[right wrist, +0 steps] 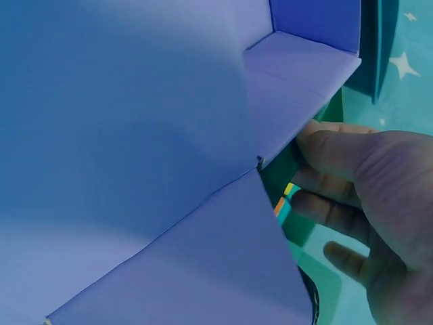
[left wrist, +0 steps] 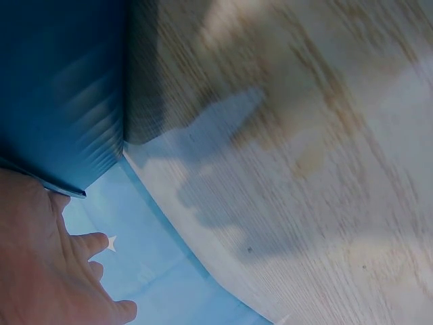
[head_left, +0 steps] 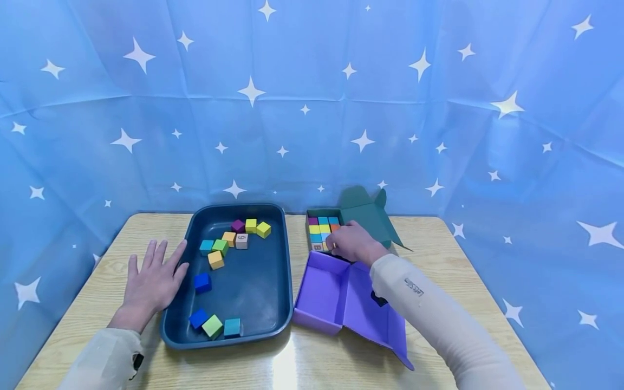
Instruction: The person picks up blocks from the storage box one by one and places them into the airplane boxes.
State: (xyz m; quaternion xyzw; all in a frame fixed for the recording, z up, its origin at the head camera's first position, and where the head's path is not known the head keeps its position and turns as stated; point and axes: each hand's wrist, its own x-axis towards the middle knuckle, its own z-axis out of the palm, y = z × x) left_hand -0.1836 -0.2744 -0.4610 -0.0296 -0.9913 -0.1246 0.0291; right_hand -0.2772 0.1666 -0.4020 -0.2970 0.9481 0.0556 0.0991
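Observation:
My left hand (head_left: 153,281) has its fingers spread straight and touches the left rim of a dark blue tray (head_left: 260,281). Coloured wooden cubes lie loose in that tray, among them a purple cube (head_left: 238,226), a yellow cube (head_left: 264,229) and a dark blue cube (head_left: 202,283). Over the near right part of an open green box (head_left: 368,216), my right hand (head_left: 358,241) reaches in with bent fingers. Rows of cubes fill the box, with a plain wooden lettered cube (head_left: 317,246) in the near left corner. My right fingertips are hidden, so a held cube cannot be made out.
An open purple box (head_left: 322,287) lies in front of the green one, its lid folded out to the right under my right forearm. Wooden table (head_left: 263,368) surrounds the containers. A blue curtain with white stars (head_left: 312,151) hangs behind and at both sides.

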